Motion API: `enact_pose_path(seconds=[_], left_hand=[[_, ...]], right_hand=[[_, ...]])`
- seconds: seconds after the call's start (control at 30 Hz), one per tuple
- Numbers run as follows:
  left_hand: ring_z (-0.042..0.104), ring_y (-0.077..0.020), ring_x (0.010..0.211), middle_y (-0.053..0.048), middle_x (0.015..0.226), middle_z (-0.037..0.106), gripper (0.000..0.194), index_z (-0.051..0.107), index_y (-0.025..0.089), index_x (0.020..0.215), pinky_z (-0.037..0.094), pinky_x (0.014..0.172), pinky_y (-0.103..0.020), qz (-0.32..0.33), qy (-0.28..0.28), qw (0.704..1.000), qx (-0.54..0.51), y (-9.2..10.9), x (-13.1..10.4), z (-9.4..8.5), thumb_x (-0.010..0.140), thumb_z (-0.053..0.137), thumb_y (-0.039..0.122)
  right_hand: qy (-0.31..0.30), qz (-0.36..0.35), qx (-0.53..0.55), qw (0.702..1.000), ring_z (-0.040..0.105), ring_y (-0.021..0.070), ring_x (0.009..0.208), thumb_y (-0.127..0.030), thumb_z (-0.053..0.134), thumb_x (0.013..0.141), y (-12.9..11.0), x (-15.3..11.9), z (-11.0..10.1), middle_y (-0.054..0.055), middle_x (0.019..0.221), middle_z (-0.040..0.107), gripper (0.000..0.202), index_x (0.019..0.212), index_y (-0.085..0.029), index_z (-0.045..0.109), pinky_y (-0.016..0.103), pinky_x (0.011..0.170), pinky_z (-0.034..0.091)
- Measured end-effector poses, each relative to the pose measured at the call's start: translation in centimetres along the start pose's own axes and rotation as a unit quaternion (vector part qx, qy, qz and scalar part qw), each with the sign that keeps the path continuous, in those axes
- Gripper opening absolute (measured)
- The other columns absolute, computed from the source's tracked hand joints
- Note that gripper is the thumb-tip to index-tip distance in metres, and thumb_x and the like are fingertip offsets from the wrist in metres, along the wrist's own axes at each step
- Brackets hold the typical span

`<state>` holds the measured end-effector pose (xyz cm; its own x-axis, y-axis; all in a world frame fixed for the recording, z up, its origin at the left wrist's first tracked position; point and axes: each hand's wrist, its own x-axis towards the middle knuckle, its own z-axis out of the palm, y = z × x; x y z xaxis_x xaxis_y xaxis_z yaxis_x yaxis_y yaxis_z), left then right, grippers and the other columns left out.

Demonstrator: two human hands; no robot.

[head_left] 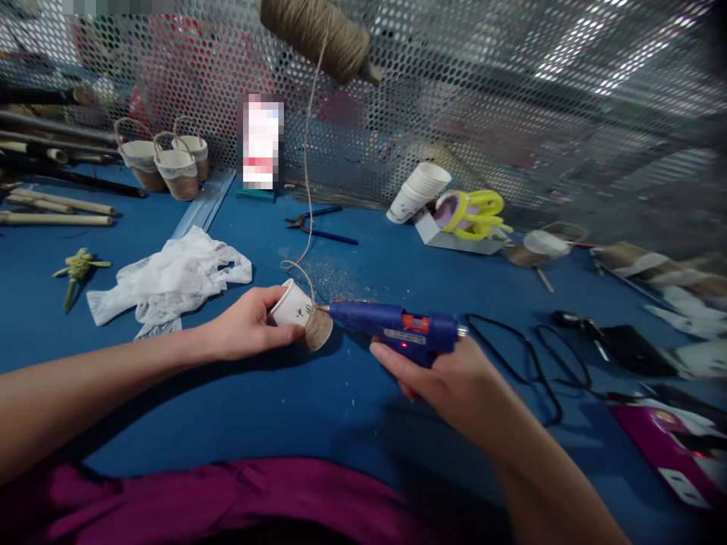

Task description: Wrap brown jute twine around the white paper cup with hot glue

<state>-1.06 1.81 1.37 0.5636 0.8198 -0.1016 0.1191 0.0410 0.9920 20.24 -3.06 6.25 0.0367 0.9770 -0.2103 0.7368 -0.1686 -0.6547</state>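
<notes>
My left hand (255, 324) holds a white paper cup (292, 304) tilted on its side, its narrow end wrapped in brown twine (319, 328). In my right hand (432, 371) is a blue glue gun (391, 322) with a small red light. Its nozzle points left and meets the cup at the edge of the wound twine. From the cup a loose strand (307, 151) rises to a large twine spool (318, 38) hanging at the top. My left thumb lies along the near side of the cup, with the other fingers partly hidden behind it.
Behind my hands lie pliers (321, 227) and stacked paper cups (419, 191) beside yellow-handled scissors (474, 213). White lace (176, 276) is at the left, near three twine-covered baskets (176, 172) and sticks (62, 219). A black cable (525, 348) curls at the right. Perforated metal (198, 68) stands behind.
</notes>
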Motion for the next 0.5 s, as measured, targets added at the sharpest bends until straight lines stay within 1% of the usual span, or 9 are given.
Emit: enact_pose_path(seconds=[0.17, 0.3, 0.5], left_hand=[[0.051, -0.0117, 0.064, -0.003, 0.075, 0.058, 0.023, 0.054, 0.010, 0.086, 0.041, 0.059, -0.023, -0.004, -0.004, 1.000, 0.001, 0.02, -0.10, -0.04, 0.066, 0.057, 0.021], [0.050, -0.0110, 0.064, -0.003, 0.076, 0.057, 0.023, 0.054, 0.010, 0.087, 0.041, 0.061, -0.023, 0.000, -0.009, 1.000, -0.002, -0.03, -0.14, -0.06, 0.066, 0.057, 0.020], [0.050, -0.0106, 0.064, -0.002, 0.075, 0.056, 0.025, 0.053, 0.009, 0.089, 0.041, 0.061, -0.022, 0.004, -0.010, 1.000, 0.001, -0.10, -0.08, -0.04, 0.066, 0.057, 0.020]], right_hand=[[-0.014, -0.016, -0.010, 1.000, 0.043, 0.0103, 0.034, -0.046, 0.058, 0.067, 0.13, -0.27, -0.14, -0.003, 0.038, 0.045, 0.034, 0.047, -0.024, 0.041, 0.025, 0.038, 0.040], [-0.009, -0.017, -0.011, 1.000, 0.040, 0.0090, 0.032, -0.044, 0.058, 0.067, 0.22, -0.48, -0.12, -0.004, 0.036, 0.043, 0.033, 0.047, -0.023, 0.041, 0.024, 0.035, 0.038], [-0.011, -0.060, -0.009, 0.998, 0.038, 0.0081, 0.033, -0.042, 0.056, 0.069, 0.21, -0.80, -0.04, -0.005, 0.036, 0.041, 0.034, 0.046, -0.022, 0.040, 0.022, 0.036, 0.037]])
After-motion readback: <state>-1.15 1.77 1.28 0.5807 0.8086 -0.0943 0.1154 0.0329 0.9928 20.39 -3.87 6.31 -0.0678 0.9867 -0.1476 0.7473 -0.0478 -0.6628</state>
